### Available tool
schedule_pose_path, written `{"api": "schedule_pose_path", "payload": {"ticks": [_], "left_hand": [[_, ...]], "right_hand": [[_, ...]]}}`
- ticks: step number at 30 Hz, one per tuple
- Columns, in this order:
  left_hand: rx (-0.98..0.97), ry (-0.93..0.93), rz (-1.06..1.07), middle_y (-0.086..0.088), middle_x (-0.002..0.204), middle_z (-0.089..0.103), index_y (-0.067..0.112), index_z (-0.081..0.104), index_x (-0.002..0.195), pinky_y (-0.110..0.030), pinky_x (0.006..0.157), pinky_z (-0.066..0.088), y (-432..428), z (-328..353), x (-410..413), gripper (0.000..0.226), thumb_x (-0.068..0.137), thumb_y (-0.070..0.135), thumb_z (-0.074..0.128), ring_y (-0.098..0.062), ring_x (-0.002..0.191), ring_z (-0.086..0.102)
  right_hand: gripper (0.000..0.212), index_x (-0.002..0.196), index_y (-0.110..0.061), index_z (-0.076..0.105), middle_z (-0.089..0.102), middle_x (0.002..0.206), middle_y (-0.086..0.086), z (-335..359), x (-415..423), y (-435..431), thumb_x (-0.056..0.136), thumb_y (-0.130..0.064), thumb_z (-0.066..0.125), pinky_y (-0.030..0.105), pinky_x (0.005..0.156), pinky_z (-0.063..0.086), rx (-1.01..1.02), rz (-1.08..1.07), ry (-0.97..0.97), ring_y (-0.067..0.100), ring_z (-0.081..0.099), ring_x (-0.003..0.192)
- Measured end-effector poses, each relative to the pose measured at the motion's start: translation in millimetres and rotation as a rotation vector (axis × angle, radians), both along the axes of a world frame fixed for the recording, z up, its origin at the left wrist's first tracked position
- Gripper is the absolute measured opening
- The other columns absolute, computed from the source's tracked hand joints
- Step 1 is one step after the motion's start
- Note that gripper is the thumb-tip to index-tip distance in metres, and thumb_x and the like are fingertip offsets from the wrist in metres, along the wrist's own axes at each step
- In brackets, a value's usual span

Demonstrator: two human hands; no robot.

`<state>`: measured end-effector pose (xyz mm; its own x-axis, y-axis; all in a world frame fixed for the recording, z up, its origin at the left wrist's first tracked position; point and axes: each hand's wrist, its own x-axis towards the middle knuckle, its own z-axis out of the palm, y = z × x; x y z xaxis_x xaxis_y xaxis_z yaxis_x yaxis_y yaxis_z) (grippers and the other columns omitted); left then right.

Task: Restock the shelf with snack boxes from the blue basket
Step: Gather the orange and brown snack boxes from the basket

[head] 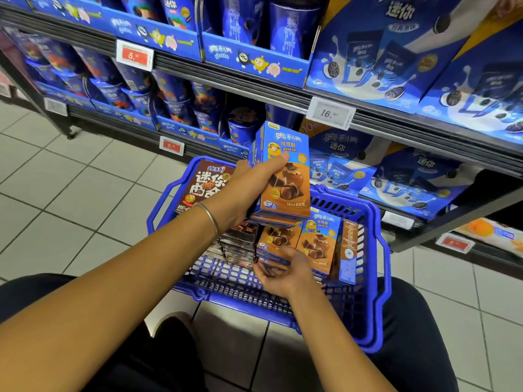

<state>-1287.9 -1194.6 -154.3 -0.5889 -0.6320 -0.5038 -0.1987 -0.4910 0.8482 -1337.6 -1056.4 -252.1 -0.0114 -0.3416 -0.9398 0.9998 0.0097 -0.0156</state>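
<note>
While the left hand [244, 198] grips a raised box [286, 179], the right hand [285, 271] clasps a lower box [276, 239].

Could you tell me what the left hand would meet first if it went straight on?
The left hand's snack box would probably hit the blue packs on the shelf; depth is unclear.

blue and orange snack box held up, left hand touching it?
Touching: head view shows the left hand gripping the blue and orange snack box, thumb across its front.
</note>
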Motion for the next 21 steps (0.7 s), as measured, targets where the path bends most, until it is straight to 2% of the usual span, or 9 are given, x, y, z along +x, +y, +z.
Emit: {"api": "schedule_pose_path", "payload": {"ticks": [2, 3, 8, 10, 12, 14, 17, 19, 21], "left_hand": [[-0.005, -0.012, -0.005, -0.01, 0.115, 0.079, 0.014, 0.05, 0.148, -0.055, 0.093, 0.062, 0.5, 0.3, 0.7, 0.079, 0.086, 0.052, 0.081, -0.033, 0.097, 0.08], [-0.004, -0.015, -0.006, -0.01, 0.116, 0.079, 0.014, 0.05, 0.148, -0.055, 0.094, 0.062, 0.2, 0.1, 1.1, 0.079, 0.086, 0.052, 0.081, -0.034, 0.098, 0.079], [0.011, -0.011, -0.024, -0.014, 0.119, 0.077, 0.01, 0.045, 0.152, -0.057, 0.098, 0.059, -0.1, 1.6, 3.1, 0.088, 0.085, 0.054, 0.082, -0.037, 0.102, 0.078], [0.017, -0.006, -0.029, -0.014, 0.118, 0.078, 0.01, 0.043, 0.153, -0.056, 0.096, 0.06, 0.1, 2.8, 3.3, 0.091, 0.085, 0.054, 0.082, -0.037, 0.101, 0.078], [0.009, -0.005, -0.029, -0.013, 0.115, 0.079, 0.009, 0.045, 0.151, -0.051, 0.089, 0.064, -1.2, 4.3, 3.3, 0.087, 0.086, 0.054, 0.081, -0.035, 0.097, 0.079], [0.003, -0.008, -0.027, -0.012, 0.113, 0.08, 0.01, 0.047, 0.149, -0.046, 0.082, 0.065, -2.9, 6.0, 3.8, 0.083, 0.086, 0.054, 0.081, -0.033, 0.095, 0.08], [0.005, 0.0, -0.023, -0.012, 0.115, 0.079, 0.01, 0.049, 0.148, -0.05, 0.089, 0.064, -9.3, 8.4, 5.2, 0.084, 0.085, 0.055, 0.081, -0.034, 0.098, 0.079], [-0.004, 0.012, 0.006, -0.012, 0.114, 0.08, 0.01, 0.05, 0.148, -0.05, 0.088, 0.064, -17.5, 10.5, 6.9, 0.083, 0.085, 0.054, 0.082, -0.034, 0.098, 0.079], [-0.02, 0.02, 0.045, -0.012, 0.114, 0.08, 0.01, 0.05, 0.148, -0.047, 0.085, 0.064, -27.2, 13.0, 9.0, 0.081, 0.086, 0.051, 0.082, -0.033, 0.098, 0.079]], "right_hand": [[0.052, 0.129, 0.006, 0.046, 0.05, 0.132, 0.025, 0.2, -3.6, -2.5, 0.089, -0.018, 0.069, 0.055, 0.095, 0.052, -0.009, -0.051, -0.044, 0.043, 0.055, 0.121], [0.054, 0.13, 0.006, 0.045, 0.052, 0.129, 0.026, 1.9, -5.9, -3.6, 0.088, -0.018, 0.07, 0.055, 0.098, 0.052, -0.022, -0.071, -0.066, 0.044, 0.057, 0.118], [0.035, 0.107, 0.002, 0.053, 0.057, 0.115, 0.019, 7.1, -14.2, -12.9, 0.086, -0.021, 0.07, 0.051, 0.098, 0.051, -0.022, -0.103, -0.058, 0.037, 0.057, 0.095], [0.04, 0.109, 0.0, 0.053, 0.056, 0.113, 0.017, 7.3, -12.2, -15.8, 0.086, -0.027, 0.071, 0.047, 0.099, 0.049, -0.007, -0.091, -0.029, 0.034, 0.056, 0.096], [0.047, 0.116, -0.004, 0.053, 0.06, 0.109, 0.015, 8.1, -7.8, -16.3, 0.086, -0.033, 0.074, 0.044, 0.092, 0.049, -0.011, -0.096, -0.001, 0.03, 0.058, 0.101], [0.05, 0.118, -0.007, 0.055, 0.064, 0.105, 0.013, 11.6, -3.9, -14.6, 0.084, -0.036, 0.076, 0.041, 0.085, 0.048, -0.016, -0.091, 0.054, 0.026, 0.062, 0.094], [0.048, 0.122, -0.011, 0.058, 0.067, 0.114, 0.01, 19.4, -2.7, -8.6, 0.085, -0.038, 0.073, 0.036, 0.084, 0.047, -0.047, -0.051, 0.193, 0.021, 0.064, 0.094], [0.037, 0.115, -0.015, 0.062, 0.065, 0.121, 0.009, 28.5, -2.1, -3.4, 0.087, -0.037, 0.072, 0.034, 0.082, 0.047, -0.091, -0.024, 0.281, 0.02, 0.064, 0.097], [0.028, 0.111, -0.018, 0.066, 0.064, 0.119, 0.009, 38.8, -0.9, 0.2, 0.088, -0.033, 0.071, 0.032, 0.079, 0.048, -0.117, -0.013, 0.386, 0.02, 0.064, 0.099]]}}
